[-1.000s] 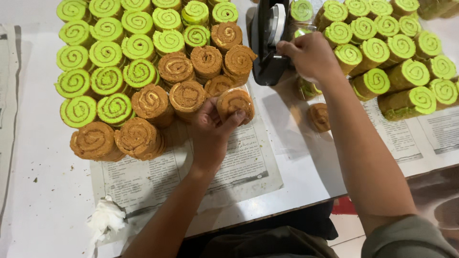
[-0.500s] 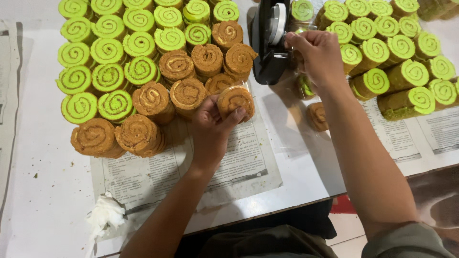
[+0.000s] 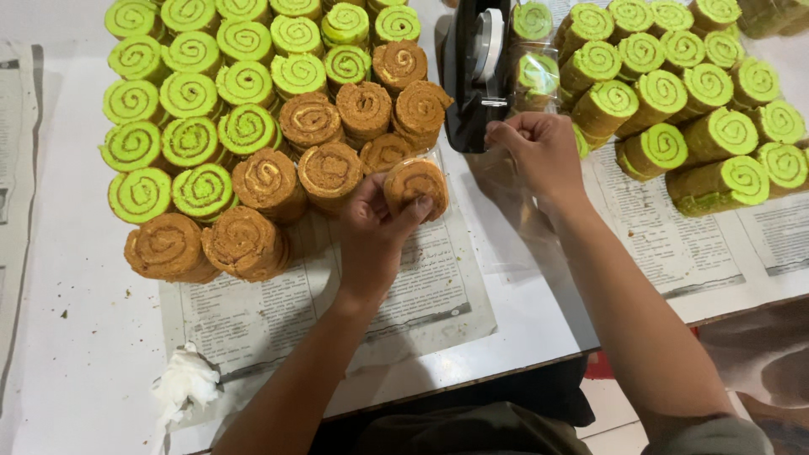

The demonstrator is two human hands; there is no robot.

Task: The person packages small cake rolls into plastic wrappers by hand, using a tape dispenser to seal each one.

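Head view: left hand (image 3: 375, 227) fingers grasp brown roll (image 3: 415, 187); right hand (image 3: 539, 152) fingers pinch tape at black dispenser (image 3: 474, 76).

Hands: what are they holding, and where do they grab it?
The left hand holds a brown swirl roll by its lower edge. The right hand pinches something at the black tape dispenser; what it is cannot be told.

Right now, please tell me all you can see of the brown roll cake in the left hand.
The brown roll cake is a short round slice with a pale cream spiral on its cut face, which is tilted up toward the camera. It looks soft and spongy, and a clear wrap seems to cover it. The left hand grips it from below, thumb on its lower edge. It sits at the front of the brown rolls, over the newspaper.
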